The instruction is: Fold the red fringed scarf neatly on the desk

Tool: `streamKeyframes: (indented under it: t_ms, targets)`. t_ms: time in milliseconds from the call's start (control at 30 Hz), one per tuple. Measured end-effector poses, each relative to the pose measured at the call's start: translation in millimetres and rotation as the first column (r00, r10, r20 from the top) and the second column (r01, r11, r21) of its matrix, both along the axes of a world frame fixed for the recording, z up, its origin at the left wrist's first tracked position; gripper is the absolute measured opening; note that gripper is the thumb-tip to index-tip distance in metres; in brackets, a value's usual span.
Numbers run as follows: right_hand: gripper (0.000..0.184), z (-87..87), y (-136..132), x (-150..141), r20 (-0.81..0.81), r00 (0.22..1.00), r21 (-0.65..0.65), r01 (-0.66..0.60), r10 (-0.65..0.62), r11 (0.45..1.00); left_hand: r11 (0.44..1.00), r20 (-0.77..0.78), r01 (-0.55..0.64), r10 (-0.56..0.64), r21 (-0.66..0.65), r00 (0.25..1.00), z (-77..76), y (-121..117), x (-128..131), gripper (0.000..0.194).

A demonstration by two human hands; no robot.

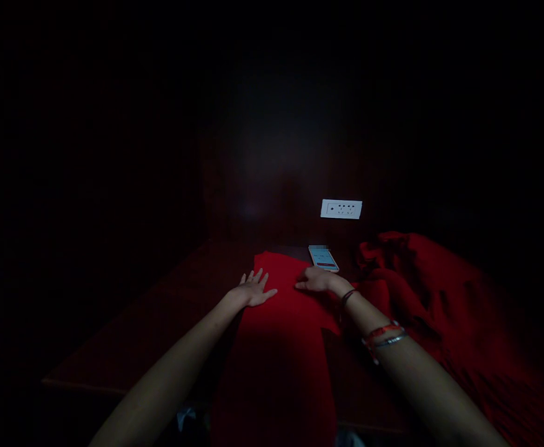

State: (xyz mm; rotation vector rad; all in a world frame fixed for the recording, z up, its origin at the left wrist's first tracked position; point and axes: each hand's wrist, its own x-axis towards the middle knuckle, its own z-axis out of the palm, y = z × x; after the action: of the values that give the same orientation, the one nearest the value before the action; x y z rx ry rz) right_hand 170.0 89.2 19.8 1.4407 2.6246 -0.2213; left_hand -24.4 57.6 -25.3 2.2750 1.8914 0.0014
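A long piece of red cloth (283, 335) lies over the dark table and runs down past its near edge. My left hand (254, 290) rests flat on the cloth's left side with fingers spread. Across from it, my right hand (316, 279) is at the cloth's upper right edge, its fingers bent down and pressed together. Whether those fingertips pinch the fabric is hard to make out. A bit of the same red fabric sticks out below the right wrist. Dark and coloured bands and a metal bangle circle the right arm.
A phone (324, 258) with a lit screen lies just beyond my right hand. On the right, a heap of red fringed fabric (420, 285) covers the table (136, 335). A white socket panel (341, 209) is on the back wall. Surroundings are very dark.
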Motion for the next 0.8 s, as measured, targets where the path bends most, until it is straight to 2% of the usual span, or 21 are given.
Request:
streamKeyframes:
  t_ms: [100,167,200,233,300,367,433,667,800]
  targets:
    - [0.031,9.8,28,-26,-0.116,0.993,0.165,0.038,-0.019,0.986,0.982,0.042,-0.092,0.086,0.167,0.995,1.6,-1,-1,0.071]
    - [0.030,5.4,46,-45,-0.168,0.985,0.201,0.080,-0.047,0.976,0.932,0.075,-0.225,0.212,0.284,0.974,2.1,1,-8,0.065]
    - [0.031,1.1,54,-54,-0.182,0.982,0.200,0.094,-0.057,0.975,0.922,0.082,-0.267,0.254,0.281,0.964,2.6,1,-13,0.065]
    - [0.031,-3.8,62,-62,-0.194,0.979,0.197,0.101,-0.062,0.975,0.936,0.079,-0.264,0.252,0.231,0.964,3.5,1,-19,0.068]
    - [0.033,-13.2,73,-76,-0.219,0.973,0.196,0.111,-0.067,0.974,0.990,0.065,-0.133,0.129,0.051,0.989,6.4,0,-30,0.081]
    - [0.034,-20.0,81,-88,-0.241,0.968,0.192,0.120,-0.072,0.974,0.996,0.075,0.045,-0.039,-0.081,0.996,10.0,-2,-40,0.100]
    - [0.035,-23.9,87,-97,-0.256,0.964,0.185,0.129,-0.079,0.974,0.987,0.085,0.118,-0.109,-0.107,0.990,12.7,-4,-46,0.113]
    - [0.026,-27.1,100,-118,-0.279,0.950,0.191,0.195,-0.137,0.962,0.988,0.098,0.106,-0.096,-0.108,0.991,11.4,-3,-44,0.116]
    - [0.031,-24.3,104,-120,-0.295,0.940,0.259,0.253,-0.173,0.932,0.985,0.063,0.087,-0.078,-0.150,0.995,13.0,-4,-40,0.119]
